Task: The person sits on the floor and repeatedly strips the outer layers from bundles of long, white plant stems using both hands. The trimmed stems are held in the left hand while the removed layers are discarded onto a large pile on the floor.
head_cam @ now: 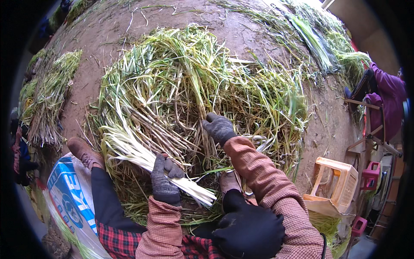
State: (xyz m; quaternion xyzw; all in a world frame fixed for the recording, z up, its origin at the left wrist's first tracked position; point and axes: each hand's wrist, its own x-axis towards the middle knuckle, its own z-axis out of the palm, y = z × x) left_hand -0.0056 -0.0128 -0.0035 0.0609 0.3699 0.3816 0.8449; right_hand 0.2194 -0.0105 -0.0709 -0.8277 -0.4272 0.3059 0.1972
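My left hand (165,178), in a grey knitted glove, grips a bundle of pale, cleaned leafy stalks (136,150). Their white ends stick out past my fingers to the lower right. In a matching glove, my right hand (220,127) closes around a bunch of uncleaned stalks (195,82), whose brown dry ends hang below it. Both hands are over a wide heap of green and yellowing leafy stalks (265,94) on the floor. More brown-sheathed stalks (158,129) lie between my hands, roughly parallel to one another. My right fingertips are partly hidden.
A printed white-and-blue sack (72,194) lies by my left leg. An upturned orange plastic stool (334,184) stands at right, near pink stools (370,176). A person in purple (386,97) sits far right beside more stalks. Another pile (53,100) lies on the left.
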